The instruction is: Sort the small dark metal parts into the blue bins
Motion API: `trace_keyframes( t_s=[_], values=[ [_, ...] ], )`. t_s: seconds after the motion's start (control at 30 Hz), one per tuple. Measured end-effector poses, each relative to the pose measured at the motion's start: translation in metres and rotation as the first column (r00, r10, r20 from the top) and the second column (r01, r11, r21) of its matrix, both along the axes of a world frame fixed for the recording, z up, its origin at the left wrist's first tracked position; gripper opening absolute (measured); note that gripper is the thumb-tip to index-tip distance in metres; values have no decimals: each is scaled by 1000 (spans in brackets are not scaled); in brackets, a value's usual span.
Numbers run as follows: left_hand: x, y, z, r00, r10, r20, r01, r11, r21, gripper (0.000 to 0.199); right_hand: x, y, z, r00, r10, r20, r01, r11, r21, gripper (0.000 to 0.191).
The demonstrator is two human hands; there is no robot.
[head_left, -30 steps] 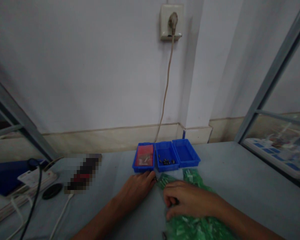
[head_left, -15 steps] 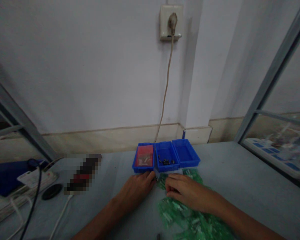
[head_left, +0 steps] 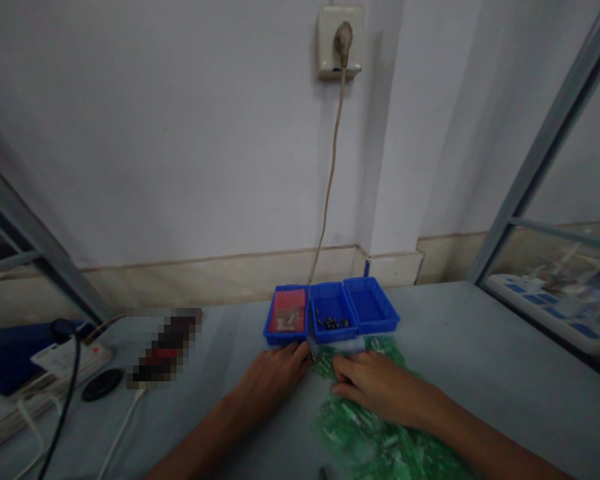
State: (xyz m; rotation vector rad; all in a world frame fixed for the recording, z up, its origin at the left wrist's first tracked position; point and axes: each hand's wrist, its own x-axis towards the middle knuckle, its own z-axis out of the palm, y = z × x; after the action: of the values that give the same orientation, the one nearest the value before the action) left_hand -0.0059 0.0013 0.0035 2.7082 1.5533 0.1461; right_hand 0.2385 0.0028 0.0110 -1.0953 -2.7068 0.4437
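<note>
While my right hand [head_left: 375, 385] is curling over the green film [head_left: 395, 445] at lower centre — whether it's pinching, I can't tell — my left hand [head_left: 277, 369] is lying farther from its bulk, its grip hidden too. Crinkly and glossy, the film is stretching from between my hands toward the bottom right, below smooth blue trays [head_left: 330, 303].

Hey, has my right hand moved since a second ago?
Yes. Judged against the middle blue tray, your right hand has moved forward, closer to the tray.
</note>
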Motion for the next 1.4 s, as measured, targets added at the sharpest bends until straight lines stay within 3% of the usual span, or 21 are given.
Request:
trace_keyframes(
  t_s=[0.17,0.27,0.43,0.57,0.73,0.9,1.1,1.27,1.4],
  values=[
    [0,0,0,1000,-1,-4,1,1000,2,20,-3,0,2,998,12,-68,-13,1000,-26,12],
    [1,1,0,999,18,-31,-18,1000,4,19,-6,1,7,974,-39,-225,29,998,-49,10],
    [2,0,4,999,-1,-32,0,1000,-3,21,-10,8,14,789,-201,-581,88,972,-216,17],
    [2,0,4,999,5,-40,-5,1000,-6,20,-8,17,13,637,-320,-702,7,912,-409,27],
    [2,0,3,999,18,-52,-19,1000,-14,21,-7,21,11,490,-443,-751,-138,811,-568,32],
    [2,0,3,999,8,-42,-8,1000,-9,22,-9,20,11,383,-522,-762,-240,740,-628,36],
    [0,1,-1,1000,0,-30,0,1000,5,20,-10,23,13,269,-668,-694,-357,600,-716,47],
    [1,1,0,999,5,-45,-5,1000,5,20,-8,24,15,238,-687,-687,-398,576,-714,49],
    [0,0,-2,999,-2,-34,2,1000,19,20,-8,24,15,213,-696,-686,-370,592,-716,48]
  ],
)
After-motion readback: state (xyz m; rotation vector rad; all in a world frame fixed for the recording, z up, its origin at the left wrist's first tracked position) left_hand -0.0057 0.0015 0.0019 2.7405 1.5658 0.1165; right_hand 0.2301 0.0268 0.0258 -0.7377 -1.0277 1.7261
